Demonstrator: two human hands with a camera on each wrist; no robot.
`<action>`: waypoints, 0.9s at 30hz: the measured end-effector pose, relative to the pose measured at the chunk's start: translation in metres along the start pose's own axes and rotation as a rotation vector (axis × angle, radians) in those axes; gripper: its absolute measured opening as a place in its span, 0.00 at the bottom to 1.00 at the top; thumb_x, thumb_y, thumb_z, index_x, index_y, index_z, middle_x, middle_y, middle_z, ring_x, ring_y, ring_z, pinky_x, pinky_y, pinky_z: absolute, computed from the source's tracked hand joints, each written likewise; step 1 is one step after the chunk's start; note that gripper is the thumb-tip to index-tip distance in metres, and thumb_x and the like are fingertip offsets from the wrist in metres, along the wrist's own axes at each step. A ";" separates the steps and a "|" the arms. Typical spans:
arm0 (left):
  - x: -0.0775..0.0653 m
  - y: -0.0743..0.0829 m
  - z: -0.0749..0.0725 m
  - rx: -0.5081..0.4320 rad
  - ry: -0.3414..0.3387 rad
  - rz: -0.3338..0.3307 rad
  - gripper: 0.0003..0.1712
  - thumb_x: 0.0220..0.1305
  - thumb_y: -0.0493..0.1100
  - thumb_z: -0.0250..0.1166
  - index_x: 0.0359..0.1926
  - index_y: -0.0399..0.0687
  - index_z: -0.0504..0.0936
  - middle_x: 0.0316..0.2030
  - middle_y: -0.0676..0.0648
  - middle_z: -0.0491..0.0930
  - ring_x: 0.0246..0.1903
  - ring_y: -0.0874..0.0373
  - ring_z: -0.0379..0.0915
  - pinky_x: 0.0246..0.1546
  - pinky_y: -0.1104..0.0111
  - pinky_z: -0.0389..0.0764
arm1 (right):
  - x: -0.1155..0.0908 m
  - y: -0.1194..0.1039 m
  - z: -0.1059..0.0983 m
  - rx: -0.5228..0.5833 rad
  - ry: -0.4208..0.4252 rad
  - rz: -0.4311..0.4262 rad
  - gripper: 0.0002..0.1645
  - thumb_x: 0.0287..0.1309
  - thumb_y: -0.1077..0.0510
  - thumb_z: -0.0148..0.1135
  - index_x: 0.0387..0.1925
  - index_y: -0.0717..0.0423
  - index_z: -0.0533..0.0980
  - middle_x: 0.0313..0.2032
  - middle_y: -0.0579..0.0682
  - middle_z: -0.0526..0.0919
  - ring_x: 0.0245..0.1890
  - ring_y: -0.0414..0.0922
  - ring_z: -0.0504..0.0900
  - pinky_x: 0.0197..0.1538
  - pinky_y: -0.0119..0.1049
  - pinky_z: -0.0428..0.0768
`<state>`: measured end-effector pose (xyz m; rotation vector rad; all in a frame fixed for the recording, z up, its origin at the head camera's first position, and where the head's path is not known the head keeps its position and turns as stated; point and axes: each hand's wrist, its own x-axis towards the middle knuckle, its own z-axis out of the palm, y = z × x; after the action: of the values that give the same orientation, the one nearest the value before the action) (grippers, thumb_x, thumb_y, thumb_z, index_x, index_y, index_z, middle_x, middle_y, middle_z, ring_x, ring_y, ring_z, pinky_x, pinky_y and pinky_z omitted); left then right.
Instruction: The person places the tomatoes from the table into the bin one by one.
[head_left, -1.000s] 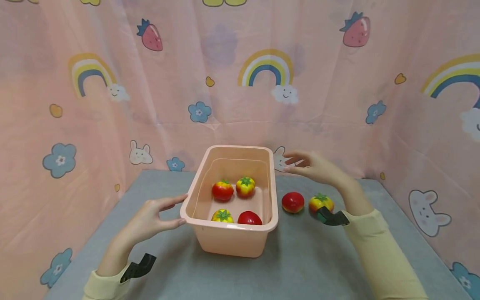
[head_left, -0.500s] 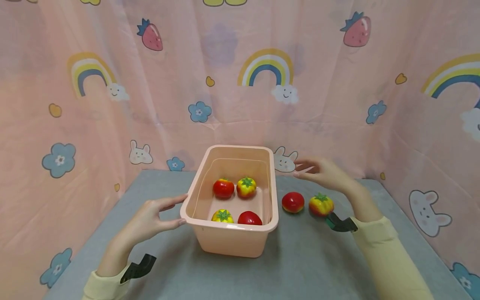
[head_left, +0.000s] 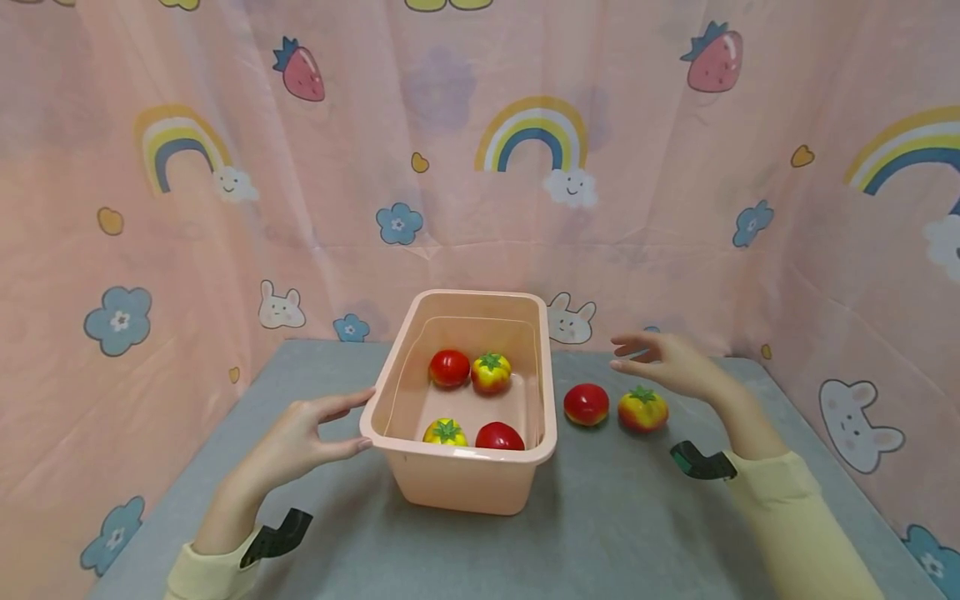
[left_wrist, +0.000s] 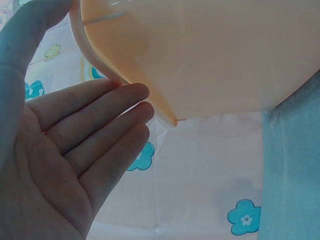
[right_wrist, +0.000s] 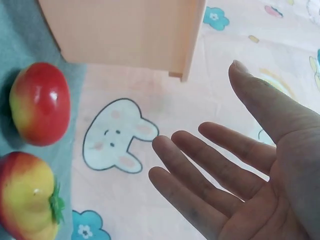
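A peach plastic bin [head_left: 465,479] stands on the table with several toy tomatoes inside, among them a red tomato [head_left: 449,367] beside a yellow-red tomato [head_left: 491,372]. My left hand [head_left: 303,433] touches the bin's left rim near its front corner with thumb and fingertips, the fingers fairly straight. Right of the bin lie a red tomato [head_left: 586,404] and a yellow-red tomato with a green calyx [head_left: 642,409]. Above and behind these two hovers my right hand [head_left: 667,362], holding nothing, its fingers loosely extended in the right wrist view.
The grey tabletop [head_left: 600,525] runs under everything. A pink patterned curtain [head_left: 337,167] hangs close behind and along both sides of the table. Black straps [head_left: 277,537] sit at both wrists.
My right hand has moved right and a little downward, away from the bin. Inside, the rear red tomato has rolled slightly, its green top now out of sight. My left hand stays in place.
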<state>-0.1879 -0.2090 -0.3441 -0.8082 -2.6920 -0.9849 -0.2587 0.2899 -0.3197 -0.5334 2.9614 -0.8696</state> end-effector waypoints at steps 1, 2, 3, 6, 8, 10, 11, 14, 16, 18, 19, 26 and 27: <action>0.000 0.000 0.000 -0.003 0.000 0.001 0.34 0.52 0.55 0.72 0.60 0.50 0.77 0.57 0.50 0.78 0.54 0.47 0.77 0.52 0.51 0.80 | -0.001 0.002 0.000 0.004 0.000 0.006 0.34 0.60 0.39 0.59 0.61 0.55 0.70 0.52 0.59 0.80 0.51 0.59 0.79 0.50 0.53 0.82; 0.000 0.000 0.000 -0.004 0.000 0.002 0.34 0.52 0.54 0.72 0.60 0.49 0.76 0.57 0.50 0.77 0.54 0.47 0.77 0.52 0.50 0.79 | -0.003 0.004 0.000 0.006 0.002 0.009 0.34 0.60 0.40 0.59 0.61 0.55 0.70 0.52 0.59 0.80 0.51 0.59 0.79 0.50 0.53 0.82; 0.000 0.000 0.000 -0.005 0.000 0.002 0.34 0.52 0.55 0.72 0.60 0.49 0.76 0.57 0.50 0.77 0.54 0.47 0.77 0.53 0.50 0.79 | -0.004 0.006 0.000 0.010 0.003 0.012 0.34 0.60 0.40 0.59 0.61 0.55 0.70 0.52 0.59 0.80 0.51 0.60 0.79 0.50 0.53 0.82; 0.000 0.000 0.000 -0.009 -0.001 0.001 0.34 0.53 0.54 0.72 0.60 0.49 0.76 0.57 0.50 0.77 0.54 0.47 0.76 0.53 0.49 0.79 | -0.008 0.012 0.001 0.018 0.008 0.014 0.33 0.61 0.41 0.59 0.60 0.56 0.70 0.52 0.59 0.80 0.52 0.60 0.79 0.50 0.54 0.82; 0.000 0.000 0.001 -0.009 -0.002 -0.001 0.34 0.53 0.54 0.71 0.60 0.49 0.76 0.57 0.50 0.77 0.55 0.47 0.76 0.53 0.50 0.79 | -0.010 0.016 0.001 0.019 0.011 0.008 0.32 0.61 0.42 0.59 0.60 0.56 0.70 0.52 0.60 0.80 0.51 0.60 0.79 0.50 0.55 0.81; 0.000 0.000 0.001 -0.008 -0.003 -0.002 0.34 0.53 0.55 0.71 0.60 0.49 0.76 0.57 0.50 0.77 0.55 0.48 0.76 0.54 0.52 0.79 | -0.011 0.021 0.002 0.013 0.015 0.000 0.31 0.62 0.44 0.59 0.60 0.57 0.71 0.51 0.60 0.80 0.51 0.60 0.79 0.49 0.55 0.82; 0.000 0.000 0.001 -0.007 -0.004 -0.003 0.34 0.53 0.55 0.71 0.60 0.49 0.76 0.57 0.51 0.77 0.55 0.48 0.76 0.54 0.52 0.79 | -0.012 0.023 0.002 0.010 0.016 -0.002 0.30 0.62 0.44 0.59 0.60 0.58 0.71 0.51 0.60 0.80 0.51 0.61 0.79 0.49 0.55 0.82; 0.000 0.000 0.001 -0.008 -0.004 -0.005 0.34 0.53 0.55 0.71 0.60 0.49 0.76 0.57 0.50 0.77 0.55 0.48 0.76 0.54 0.53 0.79 | -0.014 0.031 0.004 0.010 0.018 -0.002 0.31 0.62 0.45 0.59 0.59 0.59 0.71 0.51 0.62 0.80 0.50 0.61 0.79 0.48 0.55 0.82; 0.000 0.000 0.001 -0.009 -0.004 -0.008 0.34 0.53 0.55 0.71 0.60 0.49 0.76 0.57 0.50 0.77 0.55 0.48 0.76 0.53 0.53 0.79 | -0.016 0.036 0.005 0.009 0.023 0.004 0.31 0.61 0.44 0.60 0.59 0.60 0.72 0.50 0.62 0.81 0.50 0.61 0.79 0.47 0.54 0.83; 0.000 0.000 0.001 -0.009 -0.003 -0.010 0.34 0.53 0.55 0.71 0.60 0.49 0.76 0.57 0.50 0.77 0.55 0.47 0.76 0.53 0.52 0.79 | -0.017 0.041 0.006 0.013 0.026 0.007 0.32 0.61 0.44 0.60 0.59 0.60 0.72 0.50 0.62 0.80 0.50 0.61 0.79 0.47 0.53 0.83; 0.000 0.000 0.001 -0.009 -0.002 -0.010 0.34 0.53 0.55 0.71 0.60 0.49 0.76 0.57 0.50 0.77 0.55 0.47 0.76 0.53 0.52 0.79 | -0.018 0.043 0.006 0.015 0.027 0.009 0.32 0.61 0.44 0.60 0.59 0.60 0.72 0.50 0.63 0.80 0.50 0.62 0.79 0.46 0.53 0.83; 0.000 0.000 0.001 0.001 0.000 -0.006 0.34 0.53 0.55 0.71 0.60 0.49 0.76 0.57 0.51 0.77 0.55 0.47 0.76 0.53 0.53 0.79 | -0.024 0.054 0.007 0.011 0.012 0.042 0.32 0.62 0.43 0.59 0.59 0.60 0.71 0.51 0.62 0.80 0.50 0.63 0.78 0.47 0.55 0.82; 0.000 0.000 0.001 0.002 0.001 -0.005 0.34 0.53 0.55 0.71 0.60 0.50 0.76 0.57 0.51 0.77 0.54 0.47 0.76 0.53 0.53 0.80 | -0.025 0.055 0.008 0.009 0.010 0.046 0.32 0.62 0.43 0.58 0.59 0.60 0.71 0.51 0.62 0.80 0.51 0.63 0.78 0.48 0.55 0.82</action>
<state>-0.1884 -0.2087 -0.3446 -0.8015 -2.6952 -0.9832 -0.2523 0.3376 -0.3575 -0.4594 2.9642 -0.8826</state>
